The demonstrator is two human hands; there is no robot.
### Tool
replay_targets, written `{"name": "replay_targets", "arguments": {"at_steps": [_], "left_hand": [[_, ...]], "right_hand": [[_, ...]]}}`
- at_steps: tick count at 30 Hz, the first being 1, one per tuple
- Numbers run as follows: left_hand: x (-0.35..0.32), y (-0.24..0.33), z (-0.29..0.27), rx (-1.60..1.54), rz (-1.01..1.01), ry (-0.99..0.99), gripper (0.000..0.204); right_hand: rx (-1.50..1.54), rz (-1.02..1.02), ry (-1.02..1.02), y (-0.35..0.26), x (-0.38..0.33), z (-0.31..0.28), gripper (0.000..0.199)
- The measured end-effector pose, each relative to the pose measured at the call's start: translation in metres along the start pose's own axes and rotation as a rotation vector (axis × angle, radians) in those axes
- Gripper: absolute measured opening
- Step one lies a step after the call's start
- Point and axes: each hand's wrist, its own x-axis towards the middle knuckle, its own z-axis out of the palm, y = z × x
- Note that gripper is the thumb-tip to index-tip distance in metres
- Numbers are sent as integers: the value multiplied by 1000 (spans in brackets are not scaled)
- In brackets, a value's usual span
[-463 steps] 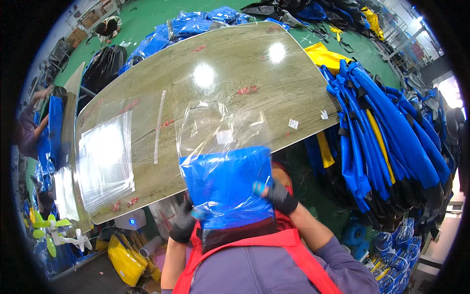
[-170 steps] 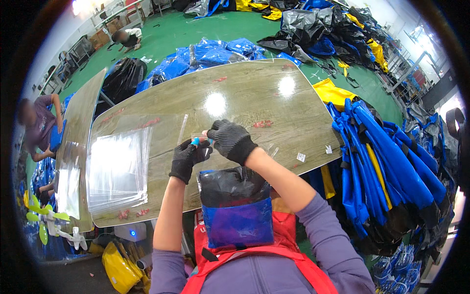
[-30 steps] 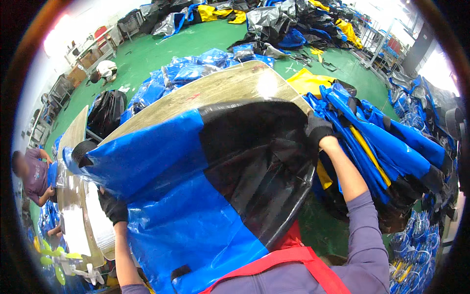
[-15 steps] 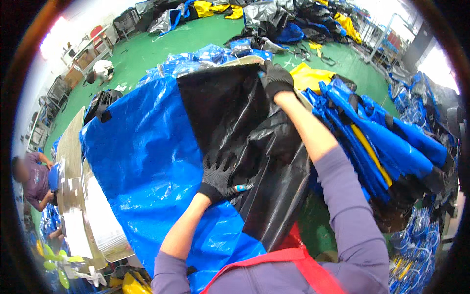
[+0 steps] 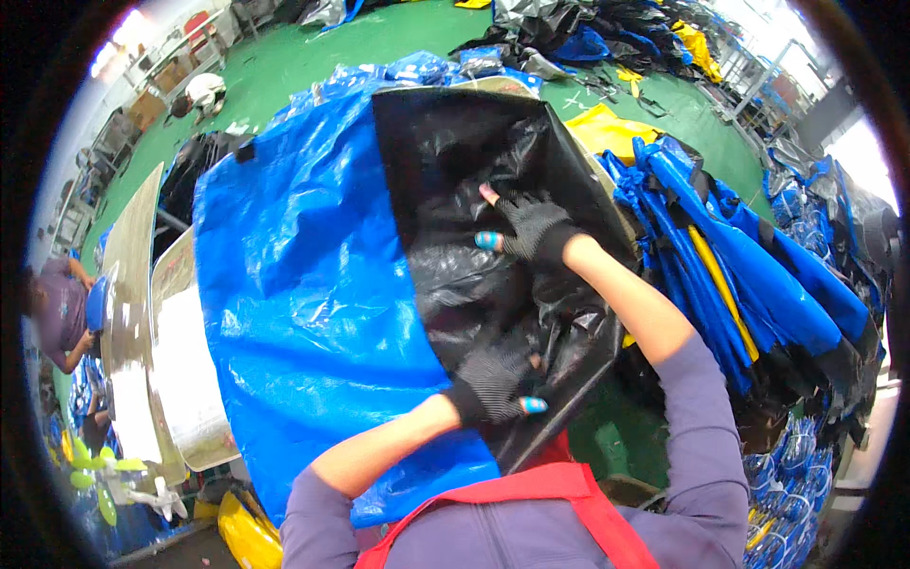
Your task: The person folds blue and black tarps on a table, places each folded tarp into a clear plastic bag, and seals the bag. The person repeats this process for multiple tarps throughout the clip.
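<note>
A large sheet of shiny coated fabric lies spread over the work table before me, with a blue panel [image 5: 303, 275] on the left joined to a black panel [image 5: 455, 152] on the right. My right hand [image 5: 536, 226], in a dark knit glove with some fingertips showing, rests on the middle of the black panel with its fingers apart. Blue tape wraps its thumb. Lower down, my left hand [image 5: 493, 384] lies flat on the black panel near the seam, gloved alike, its thumb also taped blue. Neither hand grips anything. Wrinkles run through the black panel around both hands.
Folded blue and black pieces [image 5: 730, 256] hang in a stack at the right, beside a yellow piece [image 5: 611, 131]. Packed blue bundles [image 5: 417, 68] lie beyond the table. Another person [image 5: 64, 308] works at the far left, near a green-bladed fan [image 5: 100, 469].
My right hand has left the sheet's far edge and come nearer, onto the black panel. My left hand has slid right and nearer me. The black panel now lies flatter and more spread.
</note>
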Motion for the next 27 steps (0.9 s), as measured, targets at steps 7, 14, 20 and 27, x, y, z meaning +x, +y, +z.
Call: {"name": "replay_targets", "arguments": {"at_steps": [7,14,20,27], "left_hand": [[-45,29,40,-471,-23,-129,51],[-279,-231,-216,836,-1312,780,65],[-324,-333,-265,-831,-1295,900,40],[-339,-274,-279,126,-1080,1101,48]], "right_hand": [[-298,-43,235,-19,46,51,84],[-255,-64,210,-18,42,50,80],[-204,-57,228,-18,38,38,78],[-86,-114,372,-31,49,7,74]]}}
